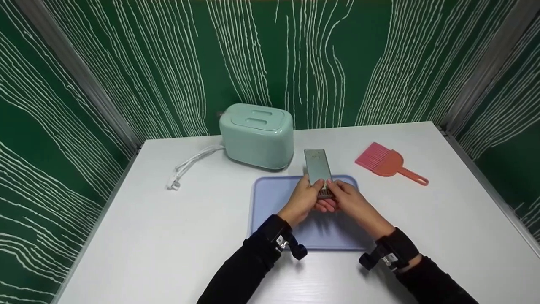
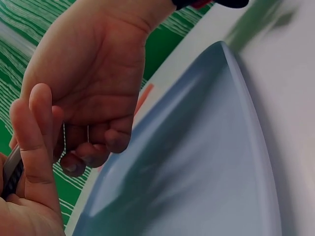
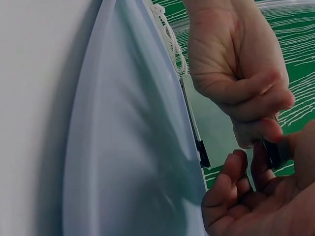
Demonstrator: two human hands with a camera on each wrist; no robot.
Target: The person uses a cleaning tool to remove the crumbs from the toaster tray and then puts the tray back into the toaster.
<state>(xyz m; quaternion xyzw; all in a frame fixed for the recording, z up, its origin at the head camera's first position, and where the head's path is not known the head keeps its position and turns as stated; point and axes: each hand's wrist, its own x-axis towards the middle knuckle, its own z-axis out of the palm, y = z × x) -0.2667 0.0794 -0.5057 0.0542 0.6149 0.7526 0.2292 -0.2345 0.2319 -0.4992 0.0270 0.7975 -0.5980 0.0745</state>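
Observation:
A slim, grey-green rectangular case (image 1: 318,165) is held up over a pale blue tray (image 1: 270,219), its long side pointing away from me. My left hand (image 1: 300,197) grips the near part of its left side. On the right side, my right hand (image 1: 349,198) pinches the same end, and both thumbs lie close together on top. Dark slots show at this near end between the thumbs. In the left wrist view only a narrow edge of the case (image 2: 13,167) shows beside the left fingers. Its dark end (image 3: 276,153) is partly hidden by fingers in the right wrist view.
Behind the tray stands a mint-green toaster (image 1: 257,137), its white cord and plug (image 1: 175,181) lying to the left. A small orange dustpan with a pink comb-like brush (image 1: 388,164) lies at the right. Green, white-lined walls (image 1: 295,63) enclose the white table (image 1: 168,245).

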